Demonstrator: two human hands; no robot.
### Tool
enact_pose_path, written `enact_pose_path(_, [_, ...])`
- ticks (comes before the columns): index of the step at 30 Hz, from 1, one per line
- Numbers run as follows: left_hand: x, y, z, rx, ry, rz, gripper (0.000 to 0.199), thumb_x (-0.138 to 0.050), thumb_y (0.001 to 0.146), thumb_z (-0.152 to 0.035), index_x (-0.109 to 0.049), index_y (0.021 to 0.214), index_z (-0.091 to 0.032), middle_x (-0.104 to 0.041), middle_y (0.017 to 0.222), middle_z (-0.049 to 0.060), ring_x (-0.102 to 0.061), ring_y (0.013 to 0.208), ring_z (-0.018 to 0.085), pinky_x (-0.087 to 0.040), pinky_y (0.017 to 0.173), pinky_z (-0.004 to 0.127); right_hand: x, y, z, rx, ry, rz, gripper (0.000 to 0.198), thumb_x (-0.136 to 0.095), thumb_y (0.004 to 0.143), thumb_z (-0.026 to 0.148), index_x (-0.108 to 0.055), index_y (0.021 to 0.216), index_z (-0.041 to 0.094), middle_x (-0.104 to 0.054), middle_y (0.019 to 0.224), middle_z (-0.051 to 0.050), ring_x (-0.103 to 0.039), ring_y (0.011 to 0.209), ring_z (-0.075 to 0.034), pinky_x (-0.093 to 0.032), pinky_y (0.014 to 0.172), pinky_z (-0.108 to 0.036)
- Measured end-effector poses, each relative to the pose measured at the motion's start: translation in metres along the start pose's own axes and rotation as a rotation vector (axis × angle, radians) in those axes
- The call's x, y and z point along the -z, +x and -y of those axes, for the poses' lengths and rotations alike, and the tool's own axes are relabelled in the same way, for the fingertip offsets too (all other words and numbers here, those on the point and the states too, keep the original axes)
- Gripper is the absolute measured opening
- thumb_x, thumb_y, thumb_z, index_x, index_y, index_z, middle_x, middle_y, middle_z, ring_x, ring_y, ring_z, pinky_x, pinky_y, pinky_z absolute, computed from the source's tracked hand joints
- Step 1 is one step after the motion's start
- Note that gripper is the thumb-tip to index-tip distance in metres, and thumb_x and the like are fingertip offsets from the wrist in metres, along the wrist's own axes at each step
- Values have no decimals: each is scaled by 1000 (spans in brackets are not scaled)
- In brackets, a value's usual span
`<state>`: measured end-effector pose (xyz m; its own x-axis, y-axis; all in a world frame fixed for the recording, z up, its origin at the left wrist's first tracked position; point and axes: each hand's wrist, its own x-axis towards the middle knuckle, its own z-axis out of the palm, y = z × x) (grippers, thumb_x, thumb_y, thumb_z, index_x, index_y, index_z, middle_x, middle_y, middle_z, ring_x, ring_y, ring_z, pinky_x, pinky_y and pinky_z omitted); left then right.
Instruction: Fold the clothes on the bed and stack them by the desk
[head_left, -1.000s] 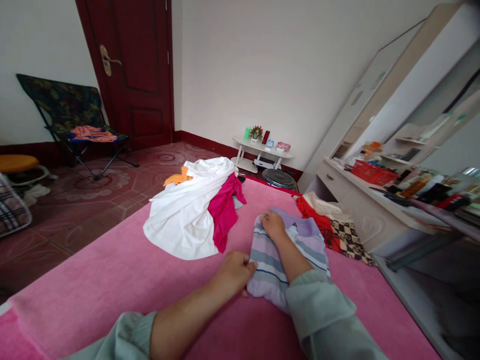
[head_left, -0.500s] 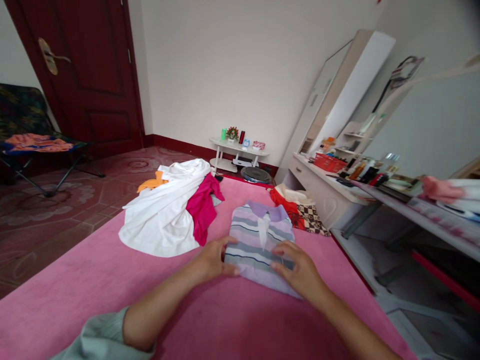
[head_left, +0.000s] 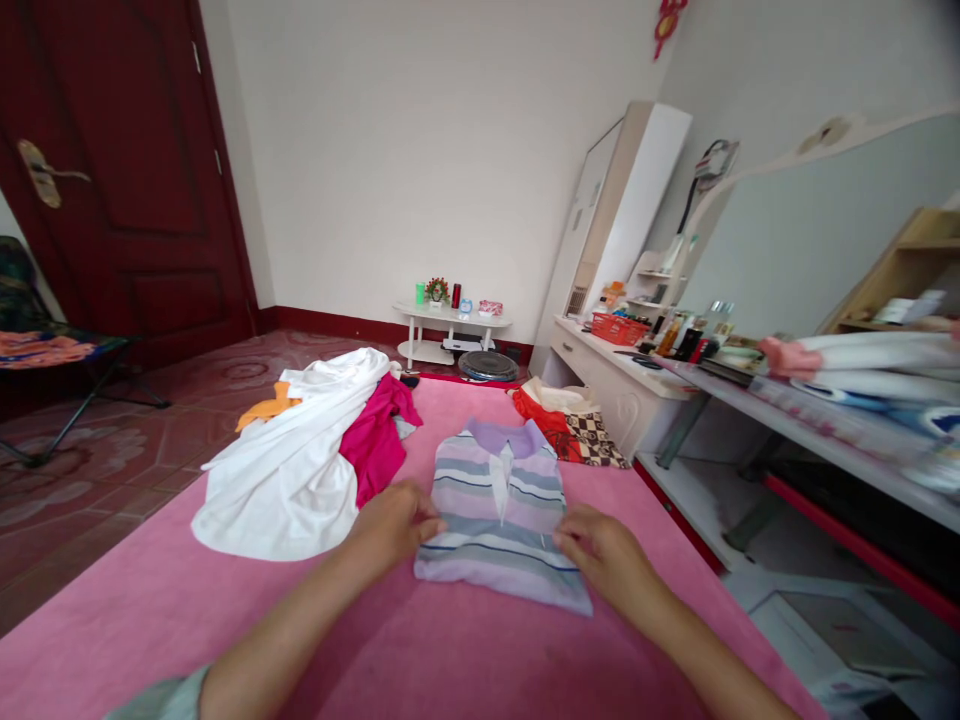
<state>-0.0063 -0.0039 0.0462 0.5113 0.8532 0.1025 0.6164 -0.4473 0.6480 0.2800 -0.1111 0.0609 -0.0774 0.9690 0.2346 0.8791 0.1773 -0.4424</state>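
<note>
A folded polo shirt (head_left: 491, 530) with lilac, grey and white stripes lies on the pink bed cover (head_left: 420, 665), its purple collar facing away from me. At the shirt's left edge, my left hand (head_left: 394, 522) is closed, thumb and fingers pinching the fabric. My right hand (head_left: 611, 552) pinches the opposite edge, its fingertips curled in. Left of the shirt lie a crumpled white garment (head_left: 289, 490), a magenta one (head_left: 379, 435) and a bit of orange cloth (head_left: 268, 406).
Patterned red and checked clothing (head_left: 574, 425) lies at the bed's far right. Beyond the foot stands a small white table (head_left: 450, 314) with a plant and small items. A dresser (head_left: 615, 375) with a red basket (head_left: 619, 328) and a cluttered shelf (head_left: 810, 410) line the right side.
My hands have gone from spread fingers over the shirt to pinching its two side edges. The shirt lies flatter and straighter. The view has turned to the right.
</note>
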Motion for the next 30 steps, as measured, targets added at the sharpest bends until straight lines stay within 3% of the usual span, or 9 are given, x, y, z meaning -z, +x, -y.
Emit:
enact_pose_path(3, [-13,24,-27,-166,94,-44,29,-55,81,-28,-69,104,-17,-63,114,10,-58,104,24,-42,93,34,-12,47,-1,-9,42,-162,21,-49,83,26,-67,92,20,-67,97,-6,-60,93,-20,-45,84,-30])
enact_pose_path(5, [-29,45,-39,-243,136,8,43,-51,83,-27,-59,123,-15,-54,131,13,-50,119,25,-36,102,36,-29,75,-3,-20,27,-205,35,-49,81,22,-62,113,16,-62,118,-10,-54,112,-20,-39,98,-31])
enact_pose_path(9, [-61,88,-31,-251,348,53,58,-44,88,-34,-35,143,-17,-28,151,13,-22,140,29,-18,112,50,-63,108,-19,-175,-153,-92,58,-46,84,28,-39,140,11,-36,147,-14,-28,137,-23,-23,111,-40])
enact_pose_path(14, [-80,120,3,-128,425,-21,63,-31,90,-59,-33,144,-26,-24,154,7,-15,142,30,-12,112,54,-82,110,-45,-309,-309,43,65,-24,92,58,-28,146,22,-17,156,-6,-8,143,-25,-11,111,-52])
enact_pose_path(22, [-81,118,11,-157,389,-63,64,-31,90,-62,-34,144,-28,-24,154,7,-16,142,29,-12,112,52,-86,108,-48,-303,-353,33,66,-21,92,59,-25,147,23,-16,156,-5,-7,143,-23,-11,111,-50])
enact_pose_path(28, [-73,117,24,-208,261,16,61,-45,88,-52,-39,141,-23,-26,153,9,-20,141,27,-16,113,47,-81,104,-50,-290,-305,65,65,-25,91,59,-26,147,24,-16,156,-4,-9,143,-22,-12,112,-48])
enact_pose_path(30, [-63,119,22,-210,159,17,59,-56,84,-45,-48,136,-19,-34,149,11,-29,137,28,-20,113,44,-79,104,-51,-285,-281,69,64,-27,91,57,-28,146,24,-17,156,-4,-9,143,-22,-12,112,-47])
